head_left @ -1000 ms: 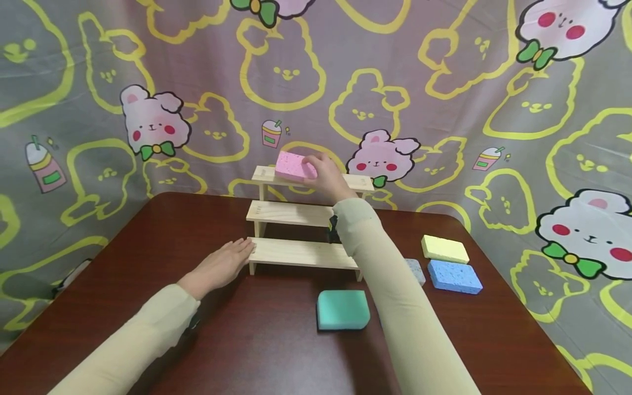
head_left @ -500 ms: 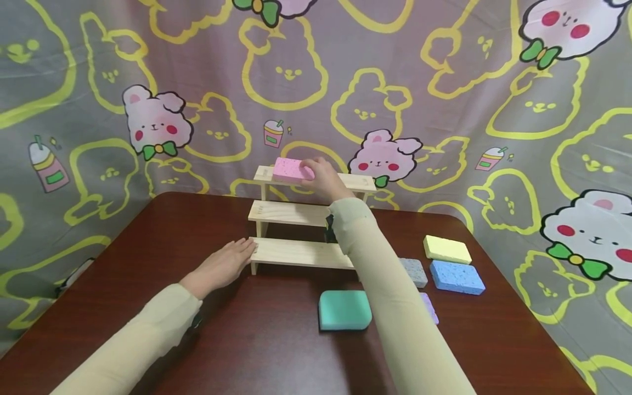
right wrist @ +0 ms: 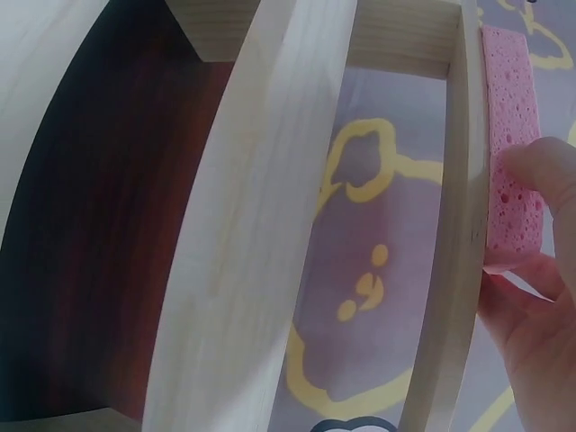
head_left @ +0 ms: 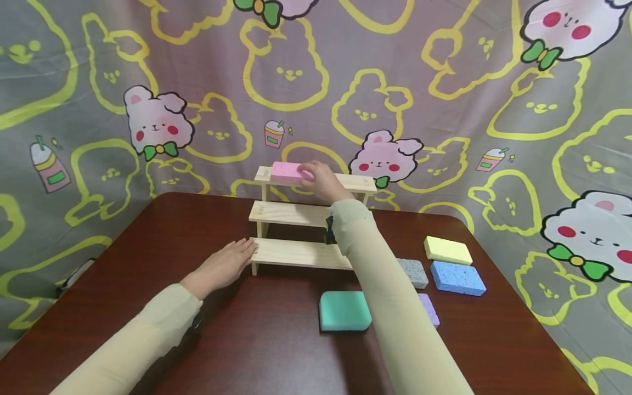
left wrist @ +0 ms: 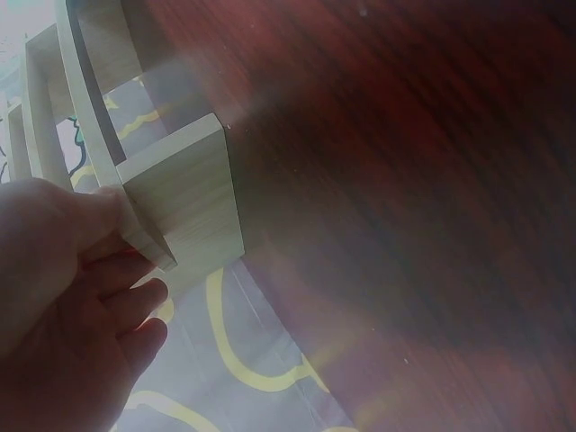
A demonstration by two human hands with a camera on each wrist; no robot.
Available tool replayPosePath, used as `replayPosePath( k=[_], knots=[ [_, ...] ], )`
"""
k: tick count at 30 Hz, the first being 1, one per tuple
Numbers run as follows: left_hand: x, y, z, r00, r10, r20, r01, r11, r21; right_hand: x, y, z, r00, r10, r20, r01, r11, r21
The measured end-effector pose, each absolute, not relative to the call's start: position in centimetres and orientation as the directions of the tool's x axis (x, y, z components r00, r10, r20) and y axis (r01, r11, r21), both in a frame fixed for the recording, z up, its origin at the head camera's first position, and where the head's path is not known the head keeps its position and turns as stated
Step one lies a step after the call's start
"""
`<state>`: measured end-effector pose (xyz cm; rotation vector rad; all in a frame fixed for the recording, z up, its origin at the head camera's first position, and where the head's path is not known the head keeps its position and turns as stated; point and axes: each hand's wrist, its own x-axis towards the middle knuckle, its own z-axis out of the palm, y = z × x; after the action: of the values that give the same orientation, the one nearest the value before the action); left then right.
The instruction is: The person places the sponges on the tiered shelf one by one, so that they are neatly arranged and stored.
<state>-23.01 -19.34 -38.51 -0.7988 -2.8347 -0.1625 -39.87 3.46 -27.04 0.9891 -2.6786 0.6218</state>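
Observation:
On the left part of the top shelf of a three-tier wooden stand (head_left: 291, 251) lies a pink sponge (head_left: 285, 171). My right hand (head_left: 323, 180) holds the sponge by its right end. The right wrist view shows the thumb on the front of the pink sponge (right wrist: 511, 99) and fingers at its end, close to the shelf board. At the stand's lower left corner, my left hand (head_left: 224, 267) grips the end of the bottom shelf. In the left wrist view, thumb and fingers lie about the board's end (left wrist: 148, 236), with the far fingers partly hidden.
A green sponge (head_left: 345, 311) lies on the dark red table (head_left: 237, 340) in front of the stand. Right of my forearm are a grey sponge (head_left: 413, 272), a purple sponge (head_left: 428, 310) partly hidden, a blue sponge (head_left: 458, 278) and a yellow sponge (head_left: 447, 250). A patterned curtain (head_left: 291, 49) hangs behind.
The right hand has lowered the pink sponge from a tilt until it lies flat on the top shelf, slightly further left. My left hand has stayed on the stand.

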Motion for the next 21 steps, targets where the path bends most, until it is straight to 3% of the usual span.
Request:
replayPosePath(
  k=[10,21],
  knots=[
    [-22.91,-19.32,-38.33,-0.835,0.507,0.213,0.526,0.849,0.041,-39.62,3.16,-27.49,-0.716,-0.577,0.393,-0.687,0.681,-0.253],
    [-22.81,-19.29,-38.47,-0.831,0.510,0.222,0.530,0.847,0.038,-39.18,3.75,-27.44,-0.739,-0.568,0.362,-0.664,0.706,-0.246]
  ],
)
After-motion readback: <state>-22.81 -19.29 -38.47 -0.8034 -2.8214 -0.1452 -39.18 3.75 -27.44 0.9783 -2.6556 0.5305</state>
